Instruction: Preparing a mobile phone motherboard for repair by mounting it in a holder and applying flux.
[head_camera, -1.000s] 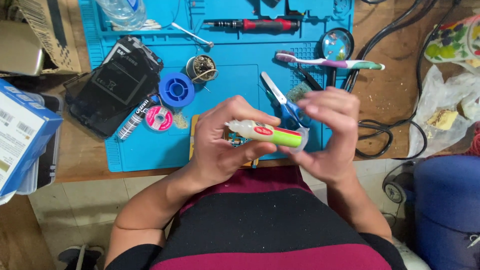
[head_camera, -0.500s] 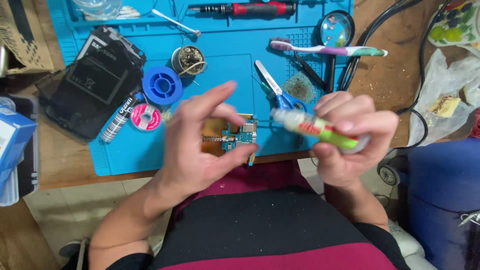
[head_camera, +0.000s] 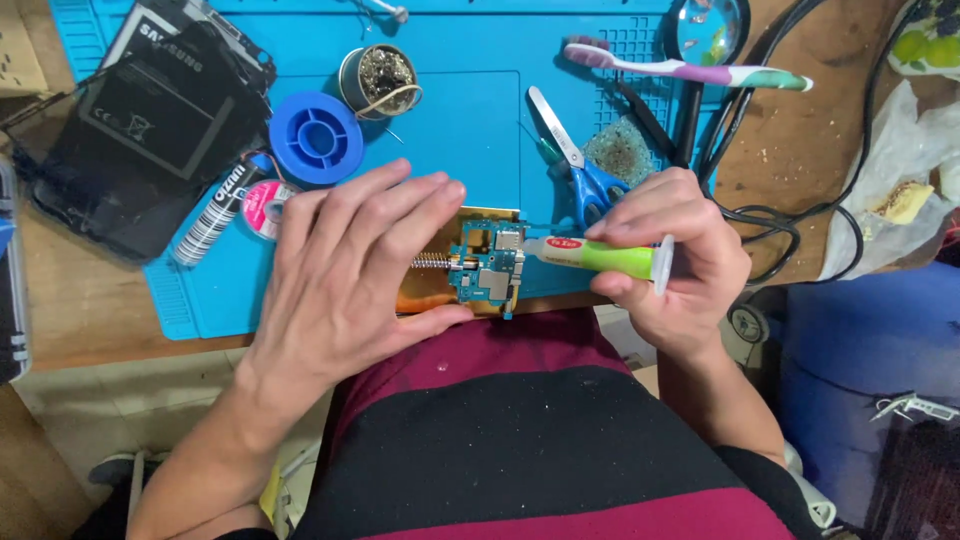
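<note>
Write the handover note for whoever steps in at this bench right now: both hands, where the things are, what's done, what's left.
Left hand: open, fingers spread, steadying the blue circuit board in its holder at the near edge of the blue work mat.
Right hand: grips the green syringe, thumb side by the plunger flange, nozzle pointing at the board's right edge.
Nearby: scissors, solder spool, brass tip cleaner, toothbrush, opened phone.
Done: board mounted, syringe brought to it.
Left: whether any paste is out cannot be seen; check before dispensing.
</note>
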